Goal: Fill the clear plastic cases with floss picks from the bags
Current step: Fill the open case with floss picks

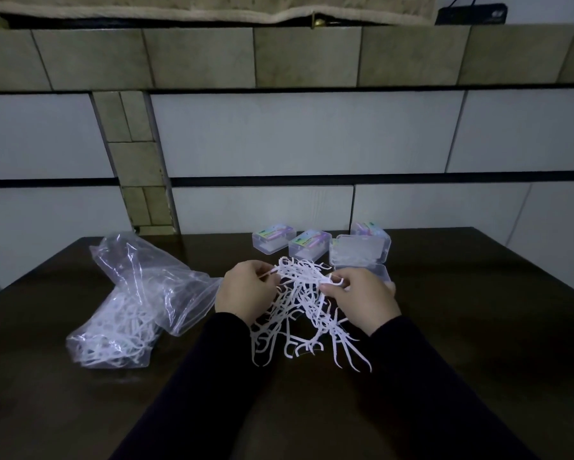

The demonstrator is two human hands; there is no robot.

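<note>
While pinched in both hands' curled fingers, left hand (246, 292) and right hand (362, 302): tangled white floss picks (307, 303)

Glossy clear plastic bag (139, 293), white plastic floss picks (299, 293), dark polished table (478, 327)

Clear cases (322, 247) crowd the table's (478, 327) far edge, a bag (136, 300) blocks the left. The right side and near edge lie open.
</note>
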